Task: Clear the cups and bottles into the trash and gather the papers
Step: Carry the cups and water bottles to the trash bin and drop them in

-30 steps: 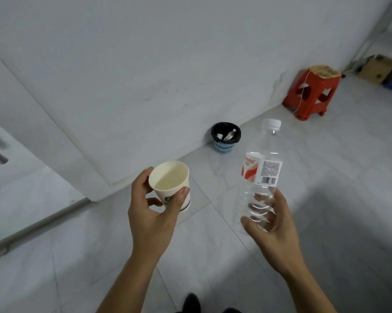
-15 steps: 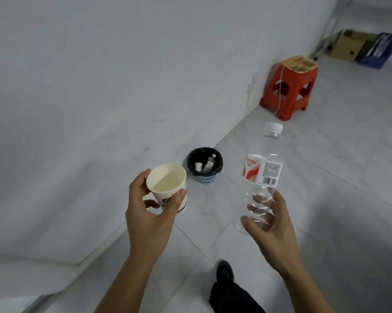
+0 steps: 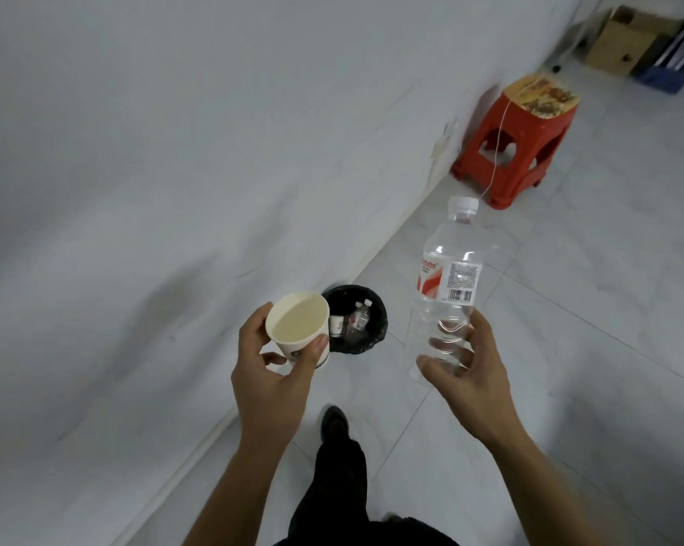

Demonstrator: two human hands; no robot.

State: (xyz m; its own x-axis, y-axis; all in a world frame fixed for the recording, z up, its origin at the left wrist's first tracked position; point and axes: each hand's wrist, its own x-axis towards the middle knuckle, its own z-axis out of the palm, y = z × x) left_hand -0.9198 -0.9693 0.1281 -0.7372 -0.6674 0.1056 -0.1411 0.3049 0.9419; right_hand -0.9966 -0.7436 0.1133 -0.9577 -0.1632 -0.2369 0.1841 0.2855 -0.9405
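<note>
Nearer now, the black-lined round trash bin (image 3: 362,340) lies just beyond the left hand (image 3: 269,382) gripping a white paper cup (image 3: 297,327); the right hand (image 3: 472,374) grips a clear plastic bottle (image 3: 446,287). Next, likely: release both over it.

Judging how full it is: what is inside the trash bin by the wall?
A small paper cup and two capped clear bottles lie in the trash bin. Its left side is hidden behind the held cup in the left hand.
</note>
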